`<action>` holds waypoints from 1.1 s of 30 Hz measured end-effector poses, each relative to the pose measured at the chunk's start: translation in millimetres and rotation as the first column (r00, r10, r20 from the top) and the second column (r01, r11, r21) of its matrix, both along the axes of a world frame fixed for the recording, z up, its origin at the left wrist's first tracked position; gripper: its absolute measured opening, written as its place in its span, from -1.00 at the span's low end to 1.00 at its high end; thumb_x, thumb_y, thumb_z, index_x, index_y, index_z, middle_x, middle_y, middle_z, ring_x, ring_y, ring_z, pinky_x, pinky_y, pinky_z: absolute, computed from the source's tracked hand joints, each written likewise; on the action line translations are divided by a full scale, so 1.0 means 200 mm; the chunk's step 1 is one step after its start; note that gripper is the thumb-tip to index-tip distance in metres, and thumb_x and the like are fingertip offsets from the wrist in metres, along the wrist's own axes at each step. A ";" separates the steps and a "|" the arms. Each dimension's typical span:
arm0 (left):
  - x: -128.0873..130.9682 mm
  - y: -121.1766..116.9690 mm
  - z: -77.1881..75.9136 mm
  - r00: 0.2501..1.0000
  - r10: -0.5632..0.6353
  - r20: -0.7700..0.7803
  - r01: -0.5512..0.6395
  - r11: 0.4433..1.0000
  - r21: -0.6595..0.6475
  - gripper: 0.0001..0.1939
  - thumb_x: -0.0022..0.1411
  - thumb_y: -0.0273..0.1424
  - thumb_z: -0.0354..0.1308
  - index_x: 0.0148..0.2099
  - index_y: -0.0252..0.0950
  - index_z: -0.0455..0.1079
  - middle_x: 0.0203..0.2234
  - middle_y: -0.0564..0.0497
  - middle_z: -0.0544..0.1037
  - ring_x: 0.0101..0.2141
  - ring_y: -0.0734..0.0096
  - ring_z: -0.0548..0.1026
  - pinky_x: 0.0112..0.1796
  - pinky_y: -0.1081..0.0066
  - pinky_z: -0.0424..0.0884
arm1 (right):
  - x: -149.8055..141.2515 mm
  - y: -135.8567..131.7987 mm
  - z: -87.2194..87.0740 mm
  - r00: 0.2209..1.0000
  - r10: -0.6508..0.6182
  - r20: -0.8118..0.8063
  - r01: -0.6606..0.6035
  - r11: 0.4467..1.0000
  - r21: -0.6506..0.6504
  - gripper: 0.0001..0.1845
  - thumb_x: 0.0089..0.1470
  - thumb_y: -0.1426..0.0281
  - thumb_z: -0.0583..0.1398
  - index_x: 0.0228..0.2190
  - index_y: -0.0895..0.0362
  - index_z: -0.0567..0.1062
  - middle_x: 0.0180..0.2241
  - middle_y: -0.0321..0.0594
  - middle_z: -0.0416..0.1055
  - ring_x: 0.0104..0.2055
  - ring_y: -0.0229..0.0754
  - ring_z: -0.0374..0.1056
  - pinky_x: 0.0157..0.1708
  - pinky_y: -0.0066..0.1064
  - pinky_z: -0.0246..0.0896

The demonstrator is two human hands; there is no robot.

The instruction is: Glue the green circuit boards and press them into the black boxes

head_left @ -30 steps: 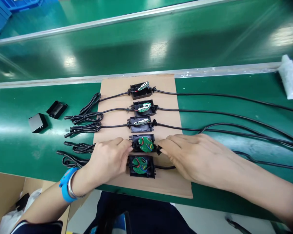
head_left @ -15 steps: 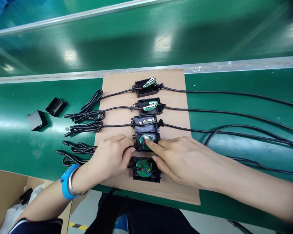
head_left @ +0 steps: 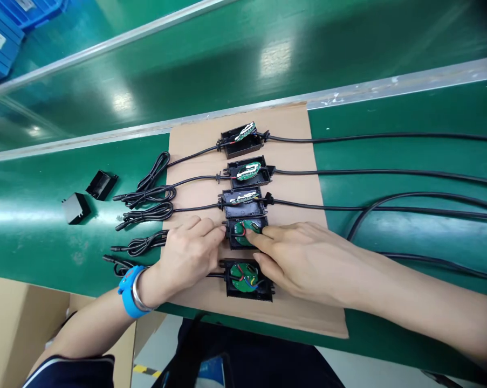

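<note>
My left hand (head_left: 194, 245) is closed in a pinch at the left end of a small black plastic box (head_left: 232, 248), on the black cable (head_left: 162, 241) entering there; its fingers hide the gripped part. My right hand (head_left: 300, 258) lies over the same box's right end. Its index fingertip rests on the round green circuit board (head_left: 241, 231) inside, and its thumb is at the near wall. Closer to me, another open box (head_left: 230, 293) holds a green board (head_left: 243, 276) with red, blue and yellow wires.
Three more boxes with tilted boards (head_left: 249, 171) stand in a row on a cardboard sheet (head_left: 198, 145). Coiled cables (head_left: 148, 213) lie left, long cables (head_left: 389, 172) right. Two black cases (head_left: 101, 185) sit on the green bench at left. Blue bins (head_left: 0, 46) are at the far left.
The view has shifted and tilted slightly. Both hands stay at the same box; the left fingers sit a little higher at its left end, and the right index finger remains on the board.
</note>
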State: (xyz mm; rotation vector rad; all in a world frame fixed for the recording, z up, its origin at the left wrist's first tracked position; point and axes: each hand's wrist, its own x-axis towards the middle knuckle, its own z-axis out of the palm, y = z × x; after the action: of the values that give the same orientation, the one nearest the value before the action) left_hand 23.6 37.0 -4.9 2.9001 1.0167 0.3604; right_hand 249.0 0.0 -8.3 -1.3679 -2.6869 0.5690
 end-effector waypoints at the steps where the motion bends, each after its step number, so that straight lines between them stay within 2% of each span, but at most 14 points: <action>1: 0.00 -0.01 0.00 0.999 -0.020 -0.050 0.022 0.999 0.045 -0.79 0.28 -0.60 0.05 -0.38 -0.28 0.40 -0.52 0.03 0.42 -0.44 0.34 0.35 -0.47 0.32 0.25 | 0.00 0.00 0.00 1.000 0.000 0.000 0.000 1.000 0.002 -0.67 0.22 0.38 0.05 -0.13 0.19 0.55 -0.38 -0.17 0.54 -0.41 -0.07 0.46 -0.46 -0.27 0.13; 6: 0.04 -0.07 0.03 0.939 -0.108 -0.326 0.177 0.966 0.190 -0.79 0.27 -0.64 -0.02 -0.31 -0.30 0.37 -0.47 -0.01 0.40 -0.42 0.29 0.36 -0.51 0.32 0.25 | -0.02 0.00 -0.01 1.000 0.006 -0.005 -0.006 1.000 -0.005 -0.70 0.20 0.38 0.05 -0.19 0.21 0.55 -0.38 -0.13 0.53 -0.44 -0.05 0.45 -0.49 -0.26 0.09; 9: 0.05 -0.08 0.07 0.912 -0.083 -0.403 0.168 0.969 0.180 -0.81 0.26 -0.65 -0.01 -0.27 -0.34 0.39 -0.44 -0.03 0.42 -0.40 0.27 0.39 -0.46 0.31 0.35 | -0.02 0.01 0.00 1.000 -0.011 -0.005 0.011 0.998 -0.057 -0.70 0.21 0.39 0.02 -0.20 0.19 0.53 -0.36 -0.12 0.54 -0.40 -0.04 0.46 -0.45 -0.26 0.11; 11: 0.05 -0.08 0.10 0.936 -0.023 -0.350 0.069 0.990 0.119 -0.82 0.27 -0.63 0.02 -0.18 -0.37 0.41 -0.37 -0.07 0.48 -0.34 0.24 0.43 -0.37 0.27 0.43 | -0.01 0.02 0.02 0.999 -0.026 -0.030 0.023 0.995 -0.102 -0.71 0.23 0.38 0.01 -0.21 0.16 0.51 -0.33 -0.13 0.54 -0.35 -0.05 0.47 -0.41 -0.28 0.14; 13: 0.06 -0.06 0.11 0.975 0.012 -0.224 -0.004 0.999 0.036 -0.77 0.30 -0.61 0.03 -0.04 -0.38 0.40 -0.21 -0.11 0.51 -0.22 0.22 0.46 -0.22 0.25 0.48 | 0.02 0.03 0.05 0.998 -0.034 -0.059 0.025 0.988 -0.151 -0.75 0.21 0.36 0.03 -0.20 0.15 0.48 -0.35 -0.14 0.53 -0.34 -0.07 0.46 -0.38 -0.31 0.15; 15: 0.07 -0.05 0.10 0.993 -0.048 -0.112 0.042 0.998 -0.053 -0.73 0.32 -0.60 0.02 0.03 -0.39 0.38 -0.08 -0.14 0.49 -0.10 0.22 0.46 -0.08 0.26 0.47 | 0.05 0.04 0.07 0.995 -0.059 -0.078 0.042 0.978 -0.206 -0.78 0.15 0.37 0.08 -0.18 0.14 0.44 -0.40 -0.18 0.50 -0.36 -0.10 0.43 -0.38 -0.33 0.15; 17: 0.08 -0.05 0.08 0.984 -0.157 -0.084 0.146 0.981 -0.124 -0.73 0.33 -0.60 -0.01 0.04 -0.42 0.37 -0.06 -0.15 0.48 -0.06 0.20 0.45 -0.02 0.24 0.44 | 0.08 0.04 0.09 0.990 -0.109 -0.091 0.083 0.963 -0.255 -0.76 0.11 0.39 0.10 -0.16 0.15 0.39 -0.43 -0.22 0.47 -0.38 -0.13 0.40 -0.39 -0.36 0.15; 19: 0.09 -0.05 0.05 0.971 -0.221 -0.096 0.205 0.966 -0.158 -0.74 0.36 -0.60 -0.05 0.03 -0.43 0.37 -0.07 -0.15 0.49 -0.08 0.18 0.45 -0.05 0.22 0.44 | 0.10 0.03 0.09 0.982 -0.159 -0.096 0.125 0.949 -0.290 -0.80 0.11 0.42 0.08 -0.18 0.14 0.36 -0.45 -0.25 0.44 -0.40 -0.17 0.38 -0.39 -0.38 0.14; 23: 0.09 -0.05 0.00 0.969 -0.238 -0.068 0.225 0.961 -0.163 -0.72 0.39 -0.60 -0.11 -0.01 -0.47 0.40 -0.01 -0.18 0.48 -0.07 0.18 0.46 -0.09 0.23 0.45 | 0.11 0.02 0.10 0.975 -0.216 -0.047 0.194 0.939 -0.282 -0.92 0.14 0.43 0.05 -0.38 0.11 0.34 -0.51 -0.29 0.39 -0.49 -0.23 0.29 -0.45 -0.40 0.05; 25: 0.08 -0.05 -0.01 0.965 -0.258 -0.049 0.247 0.955 -0.164 -0.71 0.39 -0.61 -0.12 -0.03 -0.49 0.41 0.02 -0.21 0.47 -0.03 0.17 0.45 -0.05 0.23 0.44 | 0.11 0.02 0.11 0.977 -0.209 -0.050 0.182 0.930 -0.319 -0.83 0.15 0.44 0.05 -0.49 0.10 0.30 -0.59 -0.34 0.30 -0.56 -0.28 0.18 -0.51 -0.41 -0.02; 28: 0.08 -0.05 -0.02 0.963 -0.269 -0.031 0.260 0.951 -0.167 -0.71 0.39 -0.60 -0.11 -0.02 -0.51 0.42 0.04 -0.22 0.47 -0.01 0.14 0.45 -0.02 0.23 0.43 | 0.12 0.04 0.10 0.980 -0.146 -0.138 0.086 0.927 -0.366 -0.72 0.19 0.45 0.04 -0.57 0.10 0.22 -0.67 -0.39 0.18 -0.62 -0.32 0.05 -0.57 -0.43 -0.07; 30: 0.08 -0.06 -0.03 0.965 -0.261 -0.014 0.256 0.955 -0.152 -0.71 0.38 -0.60 -0.11 -0.02 -0.52 0.42 0.02 -0.22 0.49 -0.02 0.14 0.46 -0.03 0.23 0.44 | 0.12 0.04 0.07 0.966 -0.093 -0.241 0.033 0.970 -0.241 -0.74 0.24 0.45 0.02 -0.51 0.10 0.28 -0.61 -0.36 0.24 -0.58 -0.31 0.11 -0.55 -0.44 0.01; 32: 0.08 -0.07 -0.04 0.967 -0.256 0.004 0.254 0.958 -0.134 -0.70 0.38 -0.60 -0.12 -0.04 -0.51 0.43 0.01 -0.22 0.50 -0.03 0.14 0.47 -0.04 0.23 0.44 | 0.13 0.03 0.01 0.943 -0.042 -0.329 0.041 0.999 -0.009 -0.81 0.26 0.48 0.03 -0.41 0.13 0.36 -0.50 -0.27 0.35 -0.48 -0.27 0.24 -0.45 -0.44 0.14; 33: 0.08 -0.07 -0.04 0.967 -0.253 0.011 0.252 0.960 -0.125 -0.70 0.38 -0.60 -0.12 -0.04 -0.51 0.43 0.01 -0.22 0.51 -0.04 0.15 0.48 -0.03 0.24 0.44 | 0.13 0.02 -0.03 0.936 -0.023 -0.352 0.066 0.992 0.110 -0.83 0.26 0.50 0.04 -0.38 0.15 0.37 -0.45 -0.23 0.37 -0.42 -0.25 0.29 -0.40 -0.43 0.19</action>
State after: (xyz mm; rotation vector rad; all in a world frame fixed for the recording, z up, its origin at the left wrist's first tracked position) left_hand 39.0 23.5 -12.3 2.8678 0.6312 0.2648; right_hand 275.7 5.0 -13.4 -1.1653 -2.3581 0.5746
